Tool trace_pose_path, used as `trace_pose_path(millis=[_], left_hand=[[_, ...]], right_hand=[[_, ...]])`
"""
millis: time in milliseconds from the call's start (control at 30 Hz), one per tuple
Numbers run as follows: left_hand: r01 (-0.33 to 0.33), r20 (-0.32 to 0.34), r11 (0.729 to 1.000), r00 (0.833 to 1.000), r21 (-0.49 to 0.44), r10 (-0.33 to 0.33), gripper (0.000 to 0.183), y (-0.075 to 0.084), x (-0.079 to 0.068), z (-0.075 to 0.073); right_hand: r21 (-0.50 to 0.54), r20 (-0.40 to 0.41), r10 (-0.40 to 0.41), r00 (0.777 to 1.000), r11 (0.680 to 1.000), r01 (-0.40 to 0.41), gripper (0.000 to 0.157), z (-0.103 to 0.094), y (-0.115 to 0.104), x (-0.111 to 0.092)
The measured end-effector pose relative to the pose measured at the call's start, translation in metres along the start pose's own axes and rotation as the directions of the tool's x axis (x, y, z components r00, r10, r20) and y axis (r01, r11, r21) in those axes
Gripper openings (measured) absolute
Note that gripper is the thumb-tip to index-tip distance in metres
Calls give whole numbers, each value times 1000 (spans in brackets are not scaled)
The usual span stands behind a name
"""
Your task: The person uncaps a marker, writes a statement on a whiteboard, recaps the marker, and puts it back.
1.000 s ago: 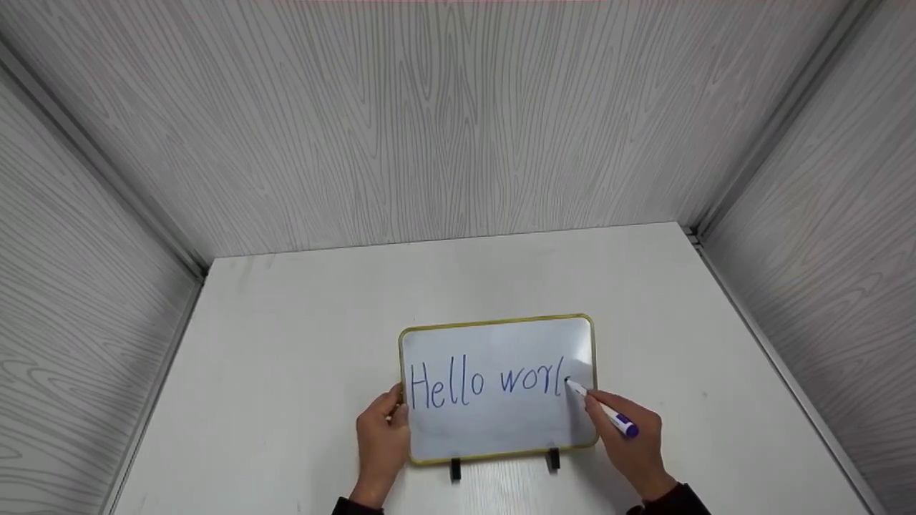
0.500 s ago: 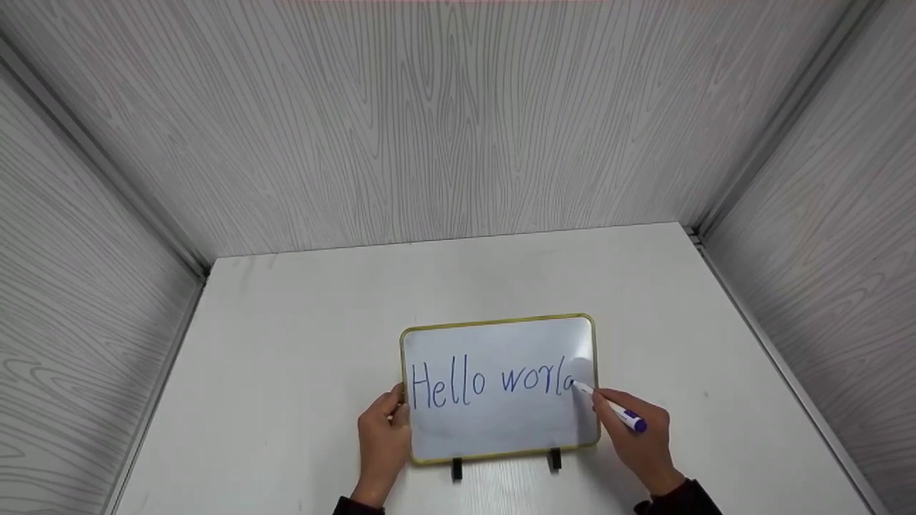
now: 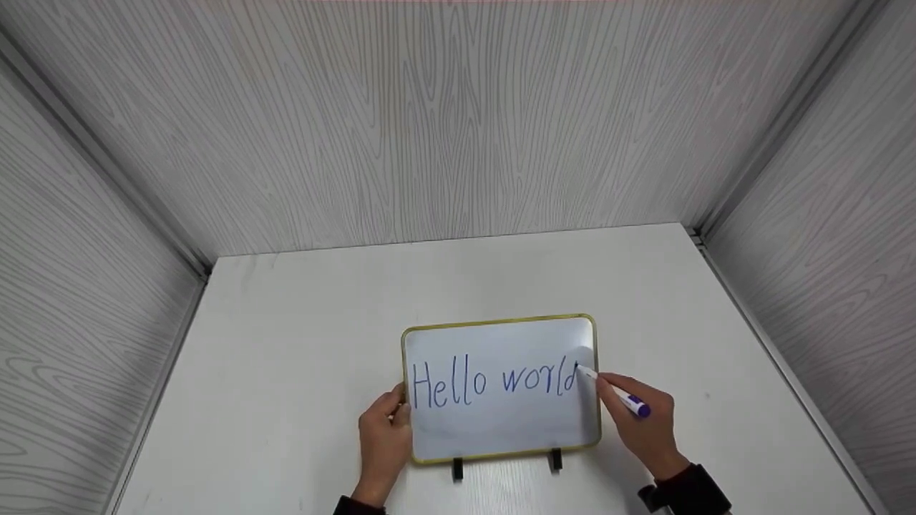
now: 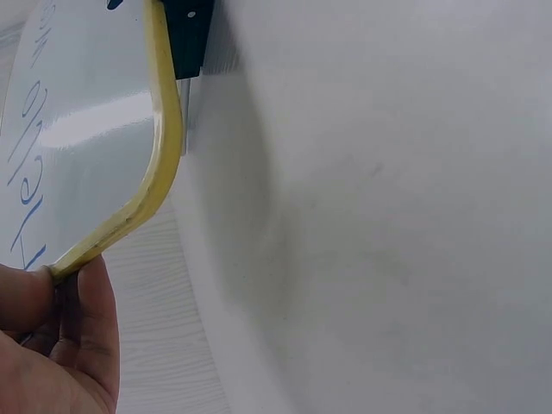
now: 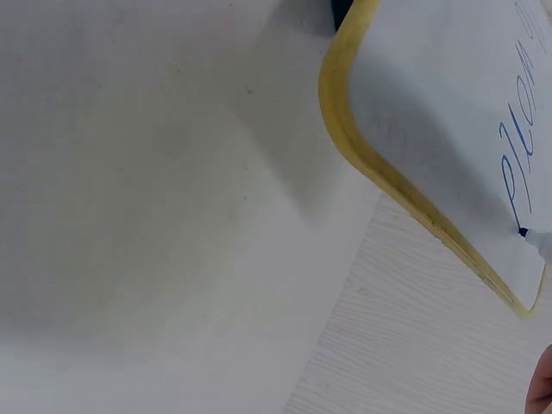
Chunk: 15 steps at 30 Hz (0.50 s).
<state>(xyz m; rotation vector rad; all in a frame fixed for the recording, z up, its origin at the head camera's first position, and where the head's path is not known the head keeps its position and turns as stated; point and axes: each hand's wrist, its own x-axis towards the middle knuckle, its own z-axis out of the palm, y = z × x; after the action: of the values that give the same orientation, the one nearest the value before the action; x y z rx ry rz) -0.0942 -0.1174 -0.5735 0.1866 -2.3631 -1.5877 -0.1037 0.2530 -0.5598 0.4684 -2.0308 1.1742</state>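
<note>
A small whiteboard (image 3: 494,425) with a yellow frame stands tilted on black feet (image 3: 458,469), bearing "Hello world" in blue ink, the final d partly drawn. My left hand (image 3: 384,436) grips its left edge; in the left wrist view, the thumb and fingers (image 4: 97,319) pinch the yellow rim (image 4: 166,129). With my right hand (image 3: 640,422) I hold a white marker (image 3: 621,398) with a purple end, its dark tip on the board at the stem of the d. The right wrist view has the marker tip (image 5: 523,232) touching the board, and only a sliver of the hand.
The white tabletop (image 3: 300,343) spreads around the board. Grey wood-grain panels rise at the back (image 3: 444,129), at the left (image 3: 79,307) and at the right (image 3: 823,250).
The right hand with the marker has shifted right, and lately upward. The round part of the d and some of its stem have appeared after the l. My left hand stays on the board.
</note>
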Motion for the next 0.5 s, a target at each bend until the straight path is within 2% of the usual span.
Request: trace_pose_path(millis=[167, 500], left_hand=[[-11, -11, 1000, 1000, 1, 11, 40, -1, 0, 0], [1, -4, 1000, 1000, 5, -1, 40, -3, 0, 0]], right_hand=[[-14, 21, 67, 998, 998, -67, 27, -1, -8, -6], [9, 66, 103, 992, 995, -104, 25, -5, -9, -19]])
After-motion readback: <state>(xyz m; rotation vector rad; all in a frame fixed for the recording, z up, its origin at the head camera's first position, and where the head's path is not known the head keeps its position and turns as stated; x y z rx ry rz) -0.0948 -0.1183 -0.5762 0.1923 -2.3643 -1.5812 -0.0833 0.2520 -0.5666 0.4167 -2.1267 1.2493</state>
